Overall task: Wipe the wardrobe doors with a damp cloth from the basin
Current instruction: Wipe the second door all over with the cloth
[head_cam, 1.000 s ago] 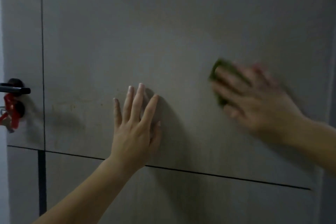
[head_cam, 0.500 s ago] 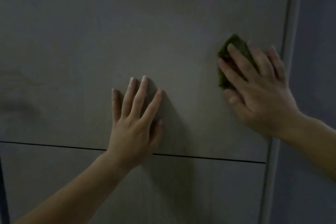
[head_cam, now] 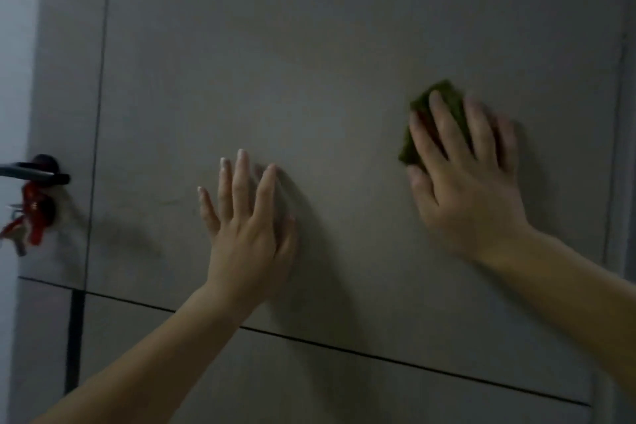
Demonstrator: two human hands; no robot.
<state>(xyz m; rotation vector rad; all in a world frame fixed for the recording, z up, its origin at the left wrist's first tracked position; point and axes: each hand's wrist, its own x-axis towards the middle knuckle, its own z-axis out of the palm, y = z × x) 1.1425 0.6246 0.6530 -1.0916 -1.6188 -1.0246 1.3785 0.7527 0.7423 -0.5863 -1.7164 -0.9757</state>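
Note:
A grey wardrobe door (head_cam: 344,45) fills the view, crossed by thin dark seams. My right hand (head_cam: 464,175) presses a green cloth (head_cam: 444,96) flat against the door at the right, its fingers straight and spread over it. Most of the cloth is hidden under the fingers. My left hand (head_cam: 247,220) lies flat on the door at the centre, fingers straight and pointing up, with nothing in it.
A black lever handle (head_cam: 38,174) sticks out at the left edge, with keys on a red tag (head_cam: 32,220) hanging below it. The door's right edge and frame (head_cam: 616,182) run down the far right. A light glare sits at the top left.
The view has swung left, so the handle and keys show again. My right hand and the cloth now lie further from the door's right edge. My left hand stays flat in the same spot.

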